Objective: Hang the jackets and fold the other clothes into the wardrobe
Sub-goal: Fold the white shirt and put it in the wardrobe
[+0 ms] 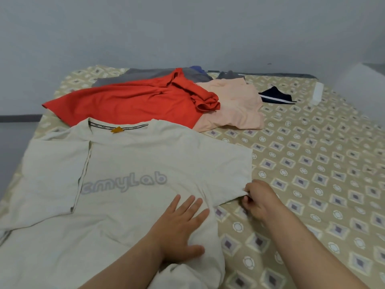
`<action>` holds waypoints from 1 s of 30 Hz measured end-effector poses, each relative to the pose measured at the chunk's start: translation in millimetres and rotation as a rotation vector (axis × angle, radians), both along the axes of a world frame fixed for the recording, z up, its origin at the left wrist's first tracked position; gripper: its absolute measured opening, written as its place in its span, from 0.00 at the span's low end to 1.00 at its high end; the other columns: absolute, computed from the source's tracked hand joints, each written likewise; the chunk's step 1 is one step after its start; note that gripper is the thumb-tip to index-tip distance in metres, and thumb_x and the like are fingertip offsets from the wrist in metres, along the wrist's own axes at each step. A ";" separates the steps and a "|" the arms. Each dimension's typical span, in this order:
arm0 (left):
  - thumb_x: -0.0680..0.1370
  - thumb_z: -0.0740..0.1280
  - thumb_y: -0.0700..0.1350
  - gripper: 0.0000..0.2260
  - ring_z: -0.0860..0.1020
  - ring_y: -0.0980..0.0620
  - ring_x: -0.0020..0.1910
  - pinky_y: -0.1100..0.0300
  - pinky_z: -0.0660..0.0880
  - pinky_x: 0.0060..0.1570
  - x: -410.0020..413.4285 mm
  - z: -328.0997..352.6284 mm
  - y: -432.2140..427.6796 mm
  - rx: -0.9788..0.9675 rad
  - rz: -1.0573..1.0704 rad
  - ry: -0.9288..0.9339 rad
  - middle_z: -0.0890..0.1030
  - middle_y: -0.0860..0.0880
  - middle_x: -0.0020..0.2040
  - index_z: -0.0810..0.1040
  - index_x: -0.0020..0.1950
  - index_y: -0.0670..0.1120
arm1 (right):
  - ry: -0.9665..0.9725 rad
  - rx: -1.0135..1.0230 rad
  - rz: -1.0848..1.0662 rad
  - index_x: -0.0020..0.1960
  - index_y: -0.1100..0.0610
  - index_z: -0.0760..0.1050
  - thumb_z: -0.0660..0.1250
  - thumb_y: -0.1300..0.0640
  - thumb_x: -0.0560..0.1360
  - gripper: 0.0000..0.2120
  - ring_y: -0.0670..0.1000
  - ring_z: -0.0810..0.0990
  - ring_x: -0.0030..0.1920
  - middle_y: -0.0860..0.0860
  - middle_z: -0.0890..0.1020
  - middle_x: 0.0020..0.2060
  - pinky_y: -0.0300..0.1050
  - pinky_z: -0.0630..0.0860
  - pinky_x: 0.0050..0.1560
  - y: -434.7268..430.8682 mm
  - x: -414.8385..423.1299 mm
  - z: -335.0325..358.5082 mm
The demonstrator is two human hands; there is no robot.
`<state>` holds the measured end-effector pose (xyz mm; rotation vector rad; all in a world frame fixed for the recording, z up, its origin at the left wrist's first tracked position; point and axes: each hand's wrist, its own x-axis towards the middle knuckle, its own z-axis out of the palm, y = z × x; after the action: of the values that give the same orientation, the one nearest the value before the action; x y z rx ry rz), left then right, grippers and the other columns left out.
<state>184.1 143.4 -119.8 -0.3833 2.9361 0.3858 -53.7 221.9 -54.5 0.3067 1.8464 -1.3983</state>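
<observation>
A cream T-shirt [129, 163] with grey lettering lies spread face up on the bed, its left sleeve folded over the chest. My left hand [181, 228] presses flat on its lower right side, fingers straight. My right hand [258, 197] pinches the hem of the shirt's right sleeve at its outer corner. Behind it lie a red shirt [133, 103], a peach garment [233, 107] and grey clothes [145, 75].
The bed [312, 163] has a beige patterned cover. A dark navy garment with white stripes [275, 95] lies at the back right, near a white object [317, 93] at the bed's edge. Grey walls stand behind and to the left.
</observation>
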 end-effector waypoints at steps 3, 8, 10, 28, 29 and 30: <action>0.75 0.52 0.70 0.39 0.33 0.54 0.77 0.49 0.27 0.72 10.5 6.4 5.7 0.050 -0.019 -0.017 0.34 0.53 0.77 0.42 0.80 0.56 | -0.017 -0.056 -0.056 0.47 0.54 0.71 0.50 0.71 0.71 0.17 0.48 0.70 0.31 0.51 0.76 0.41 0.34 0.64 0.20 -9.0 6.4 20.0; 0.82 0.58 0.57 0.28 0.45 0.58 0.79 0.64 0.33 0.72 24.4 15.8 15.2 0.456 0.291 0.137 0.49 0.52 0.81 0.56 0.80 0.52 | 0.549 -0.046 0.283 0.72 0.48 0.69 0.56 0.67 0.74 0.29 0.49 0.73 0.59 0.49 0.74 0.67 0.43 0.73 0.56 -48.7 54.1 33.4; 0.82 0.60 0.54 0.28 0.44 0.57 0.79 0.67 0.33 0.71 31.4 16.5 15.8 0.518 0.309 0.137 0.49 0.52 0.81 0.55 0.80 0.50 | 0.745 -0.070 0.563 0.74 0.50 0.67 0.58 0.67 0.75 0.29 0.47 0.69 0.68 0.48 0.69 0.72 0.39 0.66 0.64 -67.6 90.8 32.7; 0.78 0.67 0.46 0.08 0.74 0.69 0.54 0.71 0.67 0.61 33.8 14.8 14.8 0.655 0.732 0.584 0.82 0.59 0.56 0.83 0.55 0.51 | 1.332 0.519 1.102 0.74 0.53 0.68 0.56 0.45 0.76 0.28 0.56 0.67 0.72 0.53 0.67 0.75 0.53 0.60 0.72 4.4 65.3 -48.3; 0.77 0.67 0.45 0.05 0.77 0.66 0.47 0.68 0.71 0.53 31.6 19.2 9.5 0.646 0.793 0.657 0.83 0.60 0.46 0.83 0.47 0.52 | 1.344 0.524 1.097 0.73 0.53 0.69 0.55 0.45 0.76 0.28 0.56 0.68 0.71 0.53 0.68 0.74 0.53 0.62 0.72 3.0 63.6 -49.9; 0.75 0.66 0.46 0.05 0.77 0.62 0.43 0.66 0.72 0.47 28.9 23.9 1.9 0.609 0.830 0.710 0.81 0.60 0.41 0.81 0.42 0.53 | 1.353 0.531 1.092 0.72 0.53 0.70 0.54 0.45 0.76 0.28 0.56 0.69 0.70 0.53 0.69 0.74 0.53 0.63 0.71 2.5 62.4 -50.9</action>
<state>213.0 145.3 -95.9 -1.6163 2.8282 1.7579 8.7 224.4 -105.5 -1.5353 2.6266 -0.1708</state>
